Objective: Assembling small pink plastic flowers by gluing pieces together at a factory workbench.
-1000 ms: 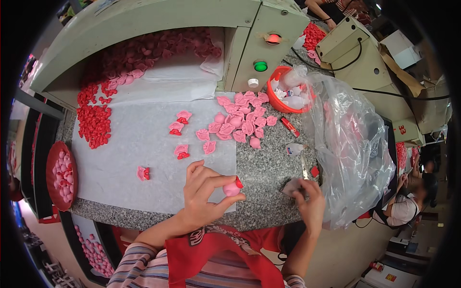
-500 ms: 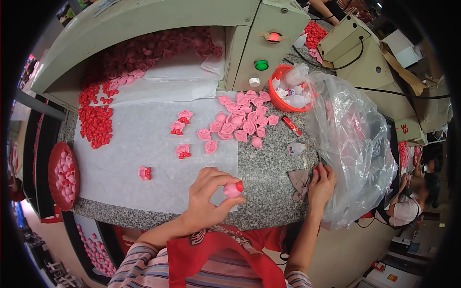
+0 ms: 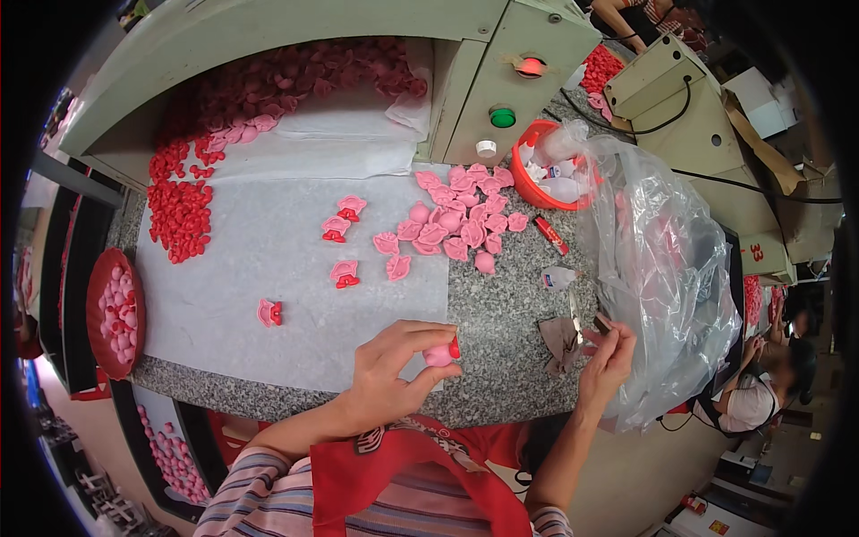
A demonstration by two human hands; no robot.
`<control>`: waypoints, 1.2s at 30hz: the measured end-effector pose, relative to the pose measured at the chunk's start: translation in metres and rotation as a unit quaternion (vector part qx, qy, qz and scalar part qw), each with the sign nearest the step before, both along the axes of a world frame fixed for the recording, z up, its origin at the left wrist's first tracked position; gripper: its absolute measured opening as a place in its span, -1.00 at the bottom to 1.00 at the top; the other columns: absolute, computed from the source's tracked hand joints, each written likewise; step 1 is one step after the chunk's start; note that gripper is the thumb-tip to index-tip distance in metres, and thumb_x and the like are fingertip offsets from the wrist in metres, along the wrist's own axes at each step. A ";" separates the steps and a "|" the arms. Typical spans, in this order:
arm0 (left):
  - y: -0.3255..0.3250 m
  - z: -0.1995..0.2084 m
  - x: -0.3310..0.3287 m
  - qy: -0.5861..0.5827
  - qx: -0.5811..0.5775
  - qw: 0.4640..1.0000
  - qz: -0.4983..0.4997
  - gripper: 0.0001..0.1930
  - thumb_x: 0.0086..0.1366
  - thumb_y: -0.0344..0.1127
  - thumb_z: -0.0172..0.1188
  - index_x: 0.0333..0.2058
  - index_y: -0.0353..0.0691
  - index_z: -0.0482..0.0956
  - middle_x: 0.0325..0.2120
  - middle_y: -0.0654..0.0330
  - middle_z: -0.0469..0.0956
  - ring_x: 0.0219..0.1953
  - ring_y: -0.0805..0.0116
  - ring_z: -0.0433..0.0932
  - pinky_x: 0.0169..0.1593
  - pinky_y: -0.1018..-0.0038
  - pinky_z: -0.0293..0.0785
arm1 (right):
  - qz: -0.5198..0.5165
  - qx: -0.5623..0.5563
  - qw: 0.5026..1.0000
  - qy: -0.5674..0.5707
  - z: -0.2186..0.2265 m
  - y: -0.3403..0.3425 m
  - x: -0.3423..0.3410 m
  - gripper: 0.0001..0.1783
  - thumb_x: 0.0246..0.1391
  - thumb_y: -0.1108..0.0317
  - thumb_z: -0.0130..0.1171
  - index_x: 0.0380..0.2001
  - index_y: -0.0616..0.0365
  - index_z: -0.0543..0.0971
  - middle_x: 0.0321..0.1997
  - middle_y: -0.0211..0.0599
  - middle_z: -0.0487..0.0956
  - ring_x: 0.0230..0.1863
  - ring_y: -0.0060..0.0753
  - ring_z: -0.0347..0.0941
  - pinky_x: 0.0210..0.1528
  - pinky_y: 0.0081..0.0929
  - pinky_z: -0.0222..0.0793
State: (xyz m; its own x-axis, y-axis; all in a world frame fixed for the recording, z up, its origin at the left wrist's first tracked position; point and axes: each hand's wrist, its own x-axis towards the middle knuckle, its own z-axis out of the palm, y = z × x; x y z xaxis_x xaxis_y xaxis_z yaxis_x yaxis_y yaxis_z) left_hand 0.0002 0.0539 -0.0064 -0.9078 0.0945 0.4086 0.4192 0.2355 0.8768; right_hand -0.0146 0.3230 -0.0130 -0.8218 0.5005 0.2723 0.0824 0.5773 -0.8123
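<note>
My left hand (image 3: 385,371) pinches a small pink ball-shaped piece (image 3: 438,355) between thumb and fingers, above the paper's right edge. A red part (image 3: 454,347) sits on the ball's right side. At the right, my right hand (image 3: 610,358) is closed on a slim dark tool (image 3: 603,323); its kind is hard to make out. Beside these fingers lie a crumpled grey-brown cloth (image 3: 560,345) and a small white bottle (image 3: 558,277). Several pink pieces with red bows, one a bow piece (image 3: 269,312), rest on the white paper (image 3: 215,331). Loose pink ruffled pieces (image 3: 456,215) form a pile farther off.
Red bow-shaped parts (image 3: 179,219) are heaped at the paper's far left. A red dish (image 3: 97,313) holds pink balls. A pale green machine (image 3: 483,89) arches over more pieces. An orange basket (image 3: 528,183) with bottles and a clear plastic bag (image 3: 662,331) stand at the right.
My right hand has lifted slightly and moved right, with the dark tool now showing in its fingers. The left hand still holds the pink ball, its red part turned a little.
</note>
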 end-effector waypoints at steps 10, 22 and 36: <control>0.001 -0.004 0.002 0.025 -0.035 0.999 0.026 -0.61 -0.16 -0.56 0.30 -0.25 -0.32 0.50 -0.35 0.04 0.55 -0.34 0.22 0.56 -0.28 0.47 0.49 | 0.289 -0.162 0.943 -0.029 0.032 -0.116 0.037 -0.88 0.10 0.57 -0.07 -0.31 0.28 0.46 -0.43 -0.31 0.46 -0.55 -0.63 0.37 -0.54 -0.74 0.29; -0.007 0.005 0.005 -0.044 -0.022 0.998 -0.035 -0.63 -0.15 -0.57 0.26 -0.25 -0.32 0.52 -0.37 0.08 0.54 -0.35 0.28 0.54 -0.29 0.51 0.47 | 0.374 -0.029 0.927 -0.003 0.062 -0.111 0.020 -0.70 -0.35 0.59 0.32 -0.40 0.21 0.57 -0.44 -0.29 0.51 -0.45 -0.40 0.47 -0.42 -0.56 0.37; -0.002 0.016 0.006 -0.106 0.009 0.992 -0.066 -0.65 -0.15 -0.49 0.35 -0.28 -0.30 0.54 -0.41 0.10 0.53 -0.45 0.31 0.50 -0.34 0.50 0.46 | 0.332 0.022 0.943 0.014 0.045 -0.117 -0.008 -0.82 -0.28 0.65 0.22 -0.51 0.20 0.53 -0.48 -0.30 0.49 -0.44 -0.41 0.43 -0.34 -0.56 0.33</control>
State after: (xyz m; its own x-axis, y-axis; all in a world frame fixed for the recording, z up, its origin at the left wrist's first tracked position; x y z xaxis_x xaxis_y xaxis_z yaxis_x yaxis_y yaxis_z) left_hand 0.0059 0.0517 0.0096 -0.9537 0.2123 0.2130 0.2514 0.1738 0.9522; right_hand -0.0224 0.2064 0.0319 -0.9421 -0.1349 0.3071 -0.3307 0.5267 -0.7831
